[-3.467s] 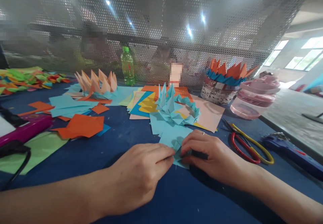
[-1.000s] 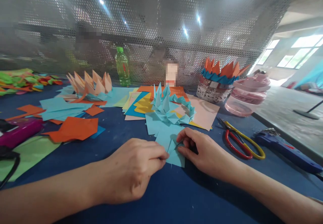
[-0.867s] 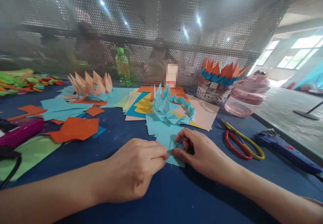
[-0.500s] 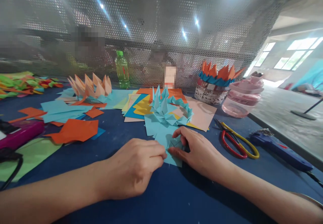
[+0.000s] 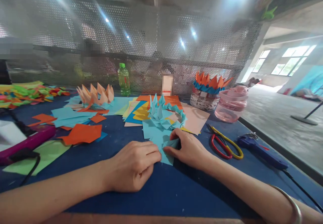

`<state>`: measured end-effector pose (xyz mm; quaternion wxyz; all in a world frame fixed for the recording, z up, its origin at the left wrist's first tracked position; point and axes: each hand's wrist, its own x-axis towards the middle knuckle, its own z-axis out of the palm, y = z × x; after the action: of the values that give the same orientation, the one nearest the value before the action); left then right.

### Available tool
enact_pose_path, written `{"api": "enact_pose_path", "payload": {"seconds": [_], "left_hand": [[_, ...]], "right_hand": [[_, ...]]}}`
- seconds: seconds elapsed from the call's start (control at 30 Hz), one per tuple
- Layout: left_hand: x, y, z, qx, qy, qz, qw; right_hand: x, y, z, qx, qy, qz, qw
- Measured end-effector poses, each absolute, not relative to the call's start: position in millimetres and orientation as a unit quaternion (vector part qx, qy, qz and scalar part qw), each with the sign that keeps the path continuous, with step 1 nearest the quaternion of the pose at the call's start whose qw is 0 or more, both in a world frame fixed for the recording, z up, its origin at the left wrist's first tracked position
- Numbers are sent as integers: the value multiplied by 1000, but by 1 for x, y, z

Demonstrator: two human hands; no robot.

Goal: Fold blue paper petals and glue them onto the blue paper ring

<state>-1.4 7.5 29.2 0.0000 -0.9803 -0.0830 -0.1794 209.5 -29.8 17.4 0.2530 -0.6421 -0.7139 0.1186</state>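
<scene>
A small light blue paper piece (image 5: pixel 168 149) lies part-folded on the blue table (image 5: pixel 176 187). My left hand (image 5: pixel 133 165) has curled fingers pinching its left edge. From the other side, my right hand (image 5: pixel 188 148) pinches and presses a raised fold of the same piece. Just behind it lie more light blue sheets (image 5: pixel 153 135) and a half-built ring of blue folded units (image 5: pixel 165 114).
Red and yellow scissors (image 5: pixel 225 144) and a blue glue gun (image 5: pixel 261 147) lie to the right. Orange paper (image 5: pixel 82 133), a green sheet (image 5: pixel 42 155) and a magenta tool (image 5: pixel 27 141) lie left. A green bottle (image 5: pixel 123 79), paper crowns (image 5: pixel 95 94) and pink tubs (image 5: pixel 230 103) stand before the perforated screen.
The right hand has folded a flap of the blue piece over and now presses it. The left hand keeps its pinch. The camera has tilted up a little.
</scene>
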Motion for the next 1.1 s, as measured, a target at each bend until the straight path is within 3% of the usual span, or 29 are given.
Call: {"api": "enact_pose_path", "payload": {"seconds": [0.2, 0.4, 0.5, 0.57, 0.63, 0.77, 0.83, 0.93, 1.1], "left_hand": [[12, 0, 31, -966, -168, -191, 52], [35, -1, 39, -940, -140, -225, 215], [41, 4, 40, -937, -126, -232, 230], [44, 10, 42, -939, -161, -252, 171], [46, 19, 45, -926, -238, -291, 47], [47, 34, 53, -805, -357, -325, -345], [47, 38, 54, -719, -364, -340, -484], [47, 38, 50, -649, -363, -346, -572], [48, 34, 43, -635, -343, -351, -597]], "right_hand": [[213, -33, 22, -619, -682, 194, 339], [219, -32, 23, -575, -587, 353, 448], [221, -31, 27, -548, -531, 405, 504], [223, -31, 29, -522, -516, 408, 543], [224, -31, 30, -506, -513, 393, 572], [224, -30, 26, -527, -523, 369, 559], [222, -31, 26, -533, -555, 369, 521], [217, -33, 26, -520, -612, 361, 473], [215, -34, 24, -535, -642, 324, 443]]}}
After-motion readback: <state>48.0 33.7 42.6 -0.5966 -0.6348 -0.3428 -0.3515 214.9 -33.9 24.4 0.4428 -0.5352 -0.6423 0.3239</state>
